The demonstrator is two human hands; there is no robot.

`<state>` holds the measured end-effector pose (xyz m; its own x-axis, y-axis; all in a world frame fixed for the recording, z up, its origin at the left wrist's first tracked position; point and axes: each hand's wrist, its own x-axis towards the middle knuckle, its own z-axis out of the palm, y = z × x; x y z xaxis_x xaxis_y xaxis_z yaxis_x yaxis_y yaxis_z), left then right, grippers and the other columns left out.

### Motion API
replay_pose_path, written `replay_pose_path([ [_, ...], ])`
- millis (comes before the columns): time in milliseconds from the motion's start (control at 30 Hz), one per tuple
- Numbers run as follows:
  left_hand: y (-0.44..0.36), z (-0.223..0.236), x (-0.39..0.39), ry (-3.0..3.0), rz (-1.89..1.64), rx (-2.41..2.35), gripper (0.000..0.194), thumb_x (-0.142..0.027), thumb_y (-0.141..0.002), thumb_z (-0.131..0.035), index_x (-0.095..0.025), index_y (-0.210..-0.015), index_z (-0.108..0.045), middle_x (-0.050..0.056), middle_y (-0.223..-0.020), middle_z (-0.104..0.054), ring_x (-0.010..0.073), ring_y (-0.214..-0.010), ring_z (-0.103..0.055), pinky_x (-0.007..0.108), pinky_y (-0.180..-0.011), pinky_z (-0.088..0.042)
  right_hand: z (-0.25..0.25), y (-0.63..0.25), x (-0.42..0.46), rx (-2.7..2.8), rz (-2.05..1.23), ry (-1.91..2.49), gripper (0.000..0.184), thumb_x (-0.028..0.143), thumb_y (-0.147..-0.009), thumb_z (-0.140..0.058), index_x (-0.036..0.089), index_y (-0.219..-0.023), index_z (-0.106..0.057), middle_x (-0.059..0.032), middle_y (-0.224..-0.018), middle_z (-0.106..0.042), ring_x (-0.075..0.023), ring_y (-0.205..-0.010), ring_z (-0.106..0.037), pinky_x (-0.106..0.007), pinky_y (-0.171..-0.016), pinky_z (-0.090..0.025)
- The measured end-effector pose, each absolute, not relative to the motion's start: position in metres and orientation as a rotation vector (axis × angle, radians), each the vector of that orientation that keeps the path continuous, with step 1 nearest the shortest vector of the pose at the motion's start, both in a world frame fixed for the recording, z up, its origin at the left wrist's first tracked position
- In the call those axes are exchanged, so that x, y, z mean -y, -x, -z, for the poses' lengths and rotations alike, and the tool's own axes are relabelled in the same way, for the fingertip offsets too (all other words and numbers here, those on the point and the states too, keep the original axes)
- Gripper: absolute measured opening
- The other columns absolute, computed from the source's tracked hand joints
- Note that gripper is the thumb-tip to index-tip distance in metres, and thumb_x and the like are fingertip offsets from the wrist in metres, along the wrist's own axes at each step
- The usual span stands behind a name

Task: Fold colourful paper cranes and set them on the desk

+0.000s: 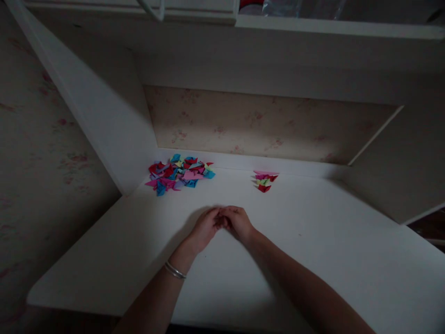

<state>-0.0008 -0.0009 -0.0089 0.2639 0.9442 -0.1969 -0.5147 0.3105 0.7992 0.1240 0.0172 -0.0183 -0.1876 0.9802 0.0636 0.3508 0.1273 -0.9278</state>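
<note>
My left hand [206, 228] and my right hand [239, 221] meet in the middle of the white desk [313, 260], fingertips together. The fingers of both are curled inward and touch each other. Whatever lies between them, if anything, is hidden by the fingers. Beyond my left hand, a loose heap of folded origami papers [193, 175] in pink, red, blue, purple and pale yellow lies at the desk's back left. Past my right hand, a small column of folded origami papers [264, 182] in pink, magenta, pale yellow and red lies near the back edge. Both groups are apart from my hands.
White side panels [100, 106] flank the desk, and a shelf [278, 60] overhangs its back. Flowered wallpaper [243, 123] shows behind. A silver bangle [174, 270] circles my left wrist. Clear plastic packaging [281, 8] sits on the upper shelf.
</note>
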Motion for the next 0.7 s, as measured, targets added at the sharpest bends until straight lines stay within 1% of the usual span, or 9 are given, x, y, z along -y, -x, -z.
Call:
replay_pose_path([
  [100, 0.004, 0.010, -0.002, -0.542, -1.136, -0.815, 0.014, -0.027, -0.074, -0.063, -0.016, -0.081, -0.060, -0.002, -0.069, -0.057, 0.0067, -0.054, -0.048, 0.021, -0.053, -0.037, 0.004, -0.114, -0.064, 1.746, -0.893, 1.398, 0.039, 0.038, -0.089, -0.033, 0.012, -0.089, -0.061, -0.0046, -0.068, -0.060, -0.0114, -0.051, -0.052, -0.022, -0.048, -0.041],
  [133, 0.004, 0.010, -0.002, -0.518, -1.134, -0.836, 0.014, -0.027, -0.074, -0.063, -0.015, -0.082, -0.060, -0.002, -0.068, -0.056, 0.0062, -0.052, -0.047, 0.021, -0.052, -0.036, 0.000, -0.110, -0.080, 1.794, -0.850, 1.411, 0.038, 0.037, -0.089, -0.032, 0.012, -0.093, -0.062, -0.0059, -0.075, -0.063, -0.0123, -0.056, -0.055, -0.023, -0.051, -0.043],
  [200, 0.005, 0.009, -0.002, -0.495, -1.112, -0.847, 0.016, -0.026, -0.074, -0.064, -0.015, -0.084, -0.060, -0.002, -0.068, -0.056, 0.0063, -0.051, -0.048, 0.021, -0.052, -0.036, -0.008, -0.100, -0.108, 1.935, -0.750, 1.427, 0.032, 0.033, -0.088, -0.039, 0.015, -0.097, -0.064, -0.0074, -0.091, -0.066, -0.0149, -0.073, -0.061, -0.026, -0.066, -0.047],
  [267, 0.005, 0.008, -0.002, -0.501, -1.090, -0.824, 0.016, -0.026, -0.074, -0.066, -0.014, -0.084, -0.060, -0.001, -0.068, -0.056, 0.0064, -0.052, -0.048, 0.021, -0.052, -0.036, -0.010, -0.089, -0.128, 2.111, -0.650, 1.434, 0.026, 0.027, -0.082, -0.050, 0.016, -0.101, -0.065, -0.0085, -0.111, -0.062, -0.0186, -0.093, -0.061, -0.030, -0.082, -0.046],
  [333, 0.005, 0.007, -0.003, -0.489, -1.075, -0.804, 0.014, -0.024, -0.074, -0.066, -0.013, -0.081, -0.061, -0.001, -0.068, -0.056, 0.0062, -0.053, -0.049, 0.020, -0.052, -0.036, -0.009, -0.078, -0.143, 2.285, -0.556, 1.451, 0.032, 0.024, -0.077, -0.057, 0.018, -0.108, -0.064, -0.0099, -0.131, -0.051, -0.0228, -0.104, -0.058, -0.035, -0.089, -0.045],
  [433, 0.006, 0.007, -0.006, -0.458, -1.058, -0.820, 0.012, -0.023, -0.074, -0.065, -0.013, -0.080, -0.061, -0.001, -0.068, -0.056, 0.0065, -0.053, -0.049, 0.020, -0.051, -0.036, -0.003, -0.061, -0.158, 2.476, -0.425, 1.500, 0.040, 0.026, -0.081, -0.053, 0.021, -0.120, -0.058, -0.0106, -0.148, -0.032, -0.0268, -0.109, -0.057, -0.042, -0.089, -0.046],
  [500, 0.007, 0.009, -0.009, -0.445, -1.042, -0.843, 0.012, -0.023, -0.074, -0.064, -0.014, -0.082, -0.062, -0.001, -0.066, -0.055, 0.0070, -0.051, -0.049, 0.021, -0.049, -0.035, -0.001, -0.051, -0.166, 2.552, -0.350, 1.532, 0.040, 0.026, -0.085, -0.047, 0.021, -0.124, -0.055, -0.0111, -0.152, -0.025, -0.0282, -0.111, -0.056, -0.044, -0.088, -0.047],
  [600, 0.005, 0.011, -0.015, -0.431, -1.039, -0.890, 0.012, -0.022, -0.073, -0.062, -0.015, -0.083, -0.062, -0.003, -0.062, -0.053, 0.0072, -0.047, -0.047, 0.022, -0.047, -0.032, -0.001, -0.041, -0.175, 2.609, -0.266, 1.562, 0.041, 0.026, -0.088, -0.041, 0.019, -0.127, -0.053, -0.0124, -0.153, -0.022, -0.0304, -0.110, -0.057, -0.047, -0.085, -0.048],
  [700, 0.003, 0.012, -0.018, -0.413, -1.033, -0.930, 0.011, -0.022, -0.072, -0.061, -0.017, -0.081, -0.061, -0.004, -0.059, -0.052, 0.0070, -0.045, -0.046, 0.022, -0.046, -0.030, -0.004, -0.036, -0.180, 2.631, -0.207, 1.562, 0.044, 0.026, -0.089, -0.039, 0.019, -0.132, -0.048, -0.0134, -0.152, -0.024, -0.0311, -0.112, -0.055, -0.048, -0.083, -0.050],
])
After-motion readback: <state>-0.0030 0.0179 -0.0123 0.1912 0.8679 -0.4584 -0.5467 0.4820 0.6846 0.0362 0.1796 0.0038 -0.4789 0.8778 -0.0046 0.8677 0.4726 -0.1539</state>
